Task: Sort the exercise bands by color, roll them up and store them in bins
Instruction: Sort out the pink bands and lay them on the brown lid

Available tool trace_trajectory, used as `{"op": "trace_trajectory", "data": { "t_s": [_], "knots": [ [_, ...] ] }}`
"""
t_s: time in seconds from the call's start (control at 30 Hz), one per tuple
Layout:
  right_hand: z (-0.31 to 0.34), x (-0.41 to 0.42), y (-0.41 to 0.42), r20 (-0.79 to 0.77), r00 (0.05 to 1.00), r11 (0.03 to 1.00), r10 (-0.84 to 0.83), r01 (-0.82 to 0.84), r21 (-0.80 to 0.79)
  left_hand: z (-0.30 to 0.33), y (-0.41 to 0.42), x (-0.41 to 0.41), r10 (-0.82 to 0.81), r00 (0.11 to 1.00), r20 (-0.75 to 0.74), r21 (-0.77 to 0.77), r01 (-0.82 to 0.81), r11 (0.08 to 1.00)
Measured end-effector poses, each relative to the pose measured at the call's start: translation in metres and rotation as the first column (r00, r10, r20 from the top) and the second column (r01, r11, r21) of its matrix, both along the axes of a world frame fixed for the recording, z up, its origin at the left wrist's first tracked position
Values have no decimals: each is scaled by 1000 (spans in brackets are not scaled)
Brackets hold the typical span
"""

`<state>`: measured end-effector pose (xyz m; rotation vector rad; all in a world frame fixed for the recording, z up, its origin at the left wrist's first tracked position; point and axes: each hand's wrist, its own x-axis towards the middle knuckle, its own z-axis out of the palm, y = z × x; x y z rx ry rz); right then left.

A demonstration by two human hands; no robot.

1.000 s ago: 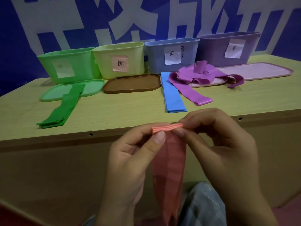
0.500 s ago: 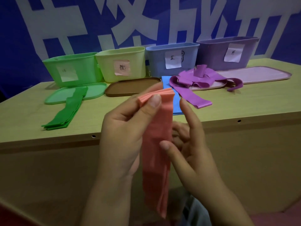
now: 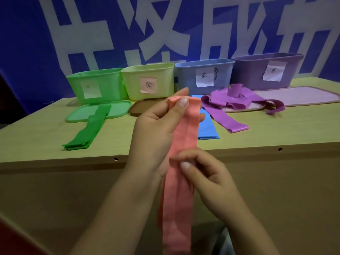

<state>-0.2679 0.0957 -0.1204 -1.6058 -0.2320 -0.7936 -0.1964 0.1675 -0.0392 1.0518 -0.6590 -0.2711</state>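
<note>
Left hand [image 3: 156, 129]: pinches the top end of the pink band [image 3: 181, 181] between thumb and fingers.
Right hand [image 3: 207, 179]: curled, pinches the band lower down, seemingly at a fold.
Pink band: hangs in front of the tabletop [image 3: 46, 137], at 6 o'clock from the blue bin [image 3: 204, 76].

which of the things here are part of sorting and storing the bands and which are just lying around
In the job:
pink bands, pinched by left hand and right hand
green bands
blue band
purple bands
green bin, yellow-green bin, blue bin, purple bin

Lying about:
green lid
brown lid
pink lid
</note>
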Motion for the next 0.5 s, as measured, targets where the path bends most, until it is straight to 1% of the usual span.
{"op": "trace_trajectory", "data": {
  "t_s": [0.07,0.1,0.17,0.27,0.33,0.4,0.5],
  "knots": [
    [-6,2,-1,-48,995,994,93,-90,54,-2,-4,5,16,1000,-5,-2,-16,1000],
    [-8,4,-1,-68,992,993,109,-106,52,-2,-5,9,22,1000,-19,-1,-22,1000],
    [-13,7,0,-117,987,994,109,-107,22,-2,-10,18,56,997,-50,21,-55,998],
    [-16,10,0,-185,978,996,92,-86,39,-1,-16,34,87,994,-71,61,-83,995],
    [-18,11,-1,-201,976,996,80,-73,41,1,-20,41,37,992,-118,58,-30,998],
    [-18,11,-2,-213,976,999,36,-37,-1,3,-22,47,-54,983,-176,28,59,998],
    [-15,11,1,-171,984,997,-44,33,-69,7,-21,52,-216,959,-186,-59,208,976]
  ]
}}
